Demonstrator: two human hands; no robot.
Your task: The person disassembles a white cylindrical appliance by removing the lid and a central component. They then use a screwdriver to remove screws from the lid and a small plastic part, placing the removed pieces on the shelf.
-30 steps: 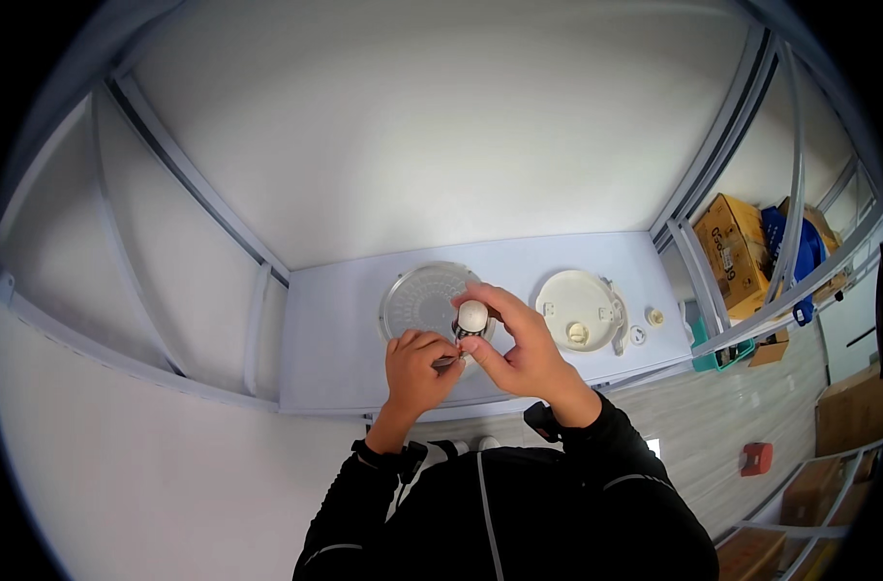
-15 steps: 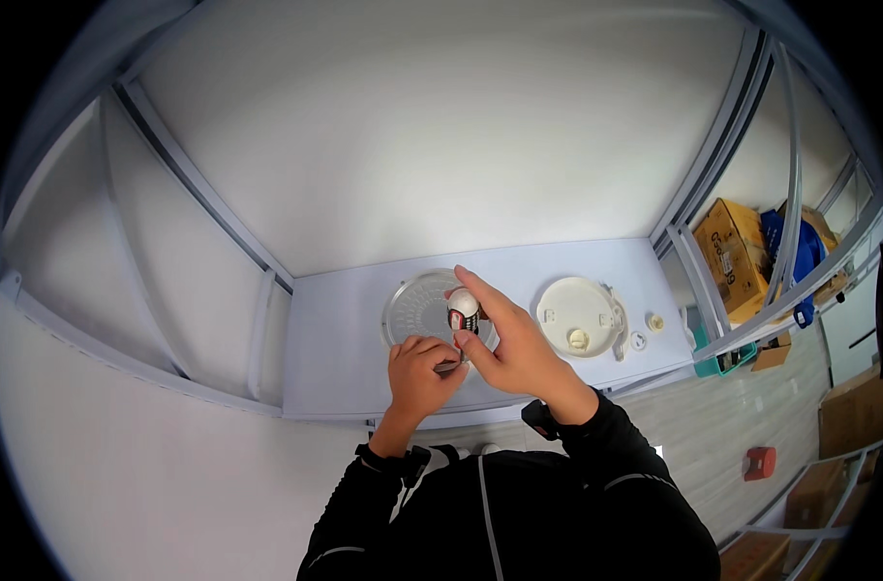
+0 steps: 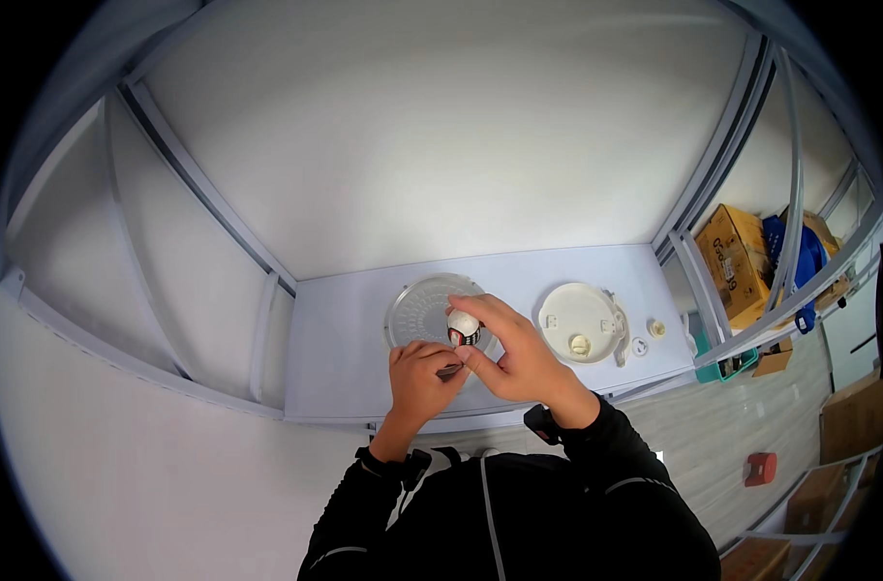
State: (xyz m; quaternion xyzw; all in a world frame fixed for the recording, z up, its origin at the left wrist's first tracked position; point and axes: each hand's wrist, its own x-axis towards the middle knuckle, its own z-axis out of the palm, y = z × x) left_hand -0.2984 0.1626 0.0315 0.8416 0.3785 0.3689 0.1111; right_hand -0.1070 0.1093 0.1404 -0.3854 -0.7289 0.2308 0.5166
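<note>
My right hand (image 3: 519, 360) is wrapped round a stubby thing with a rounded white end and a red and black body (image 3: 464, 327). It looks like a screwdriver handle seen end-on, but its lower part is hidden. Close beside it, my left hand (image 3: 423, 382) is closed, with a small dark, metallic-looking piece (image 3: 448, 371) at its fingertips. I cannot make out what that piece is. Both hands are over the near edge of a round clear ribbed cover (image 3: 417, 300) with a shiny rim, lying on the white table (image 3: 335, 339).
Right of the hands lies a round white shallow housing (image 3: 579, 300) with a cream fitting (image 3: 580, 345) in it. Past it are a small white disc (image 3: 640, 346) and a cream cap (image 3: 656, 329). Grey frame posts (image 3: 717, 145) flank the table; cardboard boxes (image 3: 737, 257) stand at the right.
My right hand has tipped slightly and its fingers have curled closer over the white end, which sits a little lower in view. My left hand has barely moved.
</note>
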